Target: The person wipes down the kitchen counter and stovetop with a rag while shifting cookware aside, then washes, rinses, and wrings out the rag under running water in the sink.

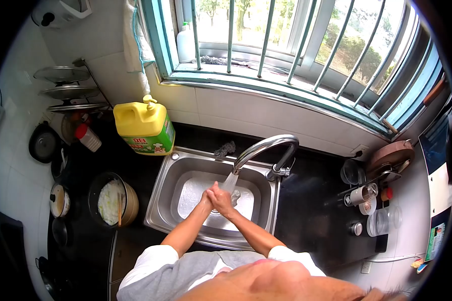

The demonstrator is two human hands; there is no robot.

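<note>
Left hand (pixel 221 201) and right hand (pixel 209 194) press together above metal sink (pixel 192 188); cannot tell whether either grasps anything. Faucet (pixel 252 150) arches from far right, water (pixel 230 182) falling just beside them.

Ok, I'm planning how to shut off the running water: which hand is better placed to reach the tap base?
Probably the right hand: the tap base stands at the sink's far right, on that arm's side. The left hand sits farther away; both meet at the stream.
</note>
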